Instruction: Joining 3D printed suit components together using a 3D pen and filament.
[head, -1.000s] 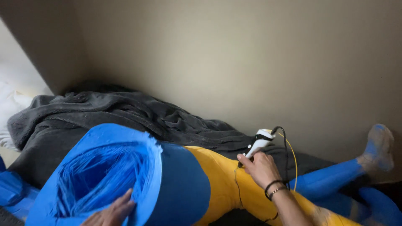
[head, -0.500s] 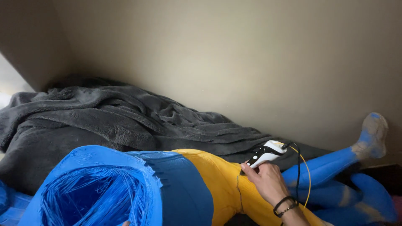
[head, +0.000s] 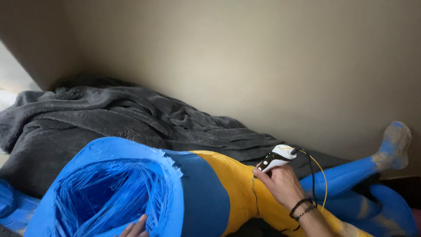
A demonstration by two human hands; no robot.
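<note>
1. A large plastic figure (head: 210, 197), printed in blue and yellow, lies on its side across the lower part of the view. Its hollow blue end faces the camera at lower left, and its blue legs stretch away to the right.
2. The yellow middle section has a dark seam running down it just below the right hand (head: 280, 184).
3. The figure rests on a dark grey blanket (head: 109, 118), rumpled and heaped towards the left, which covers the surface beneath; what that surface is cannot be told.
4. A plain beige wall (head: 245, 66) rises straight behind the blanket and meets a second wall in a corner at upper left.
5. The foot (head: 392, 147) of the raised leg lies close against the wall, so there is little room on that side; the blanket to the left of the figure offers more.
6. The right hand's fingers (head: 263, 177) are closed around a white and black pen-shaped tool (head: 277, 158), its tip touching the yellow section at the seam. A black cord and a thin yellow strand (head: 323, 180) loop from the tool's back end.
7. The left hand (head: 133, 228) shows only fingertips, resting on the rim of the hollow blue end; how far they are spread cannot be told.
</note>
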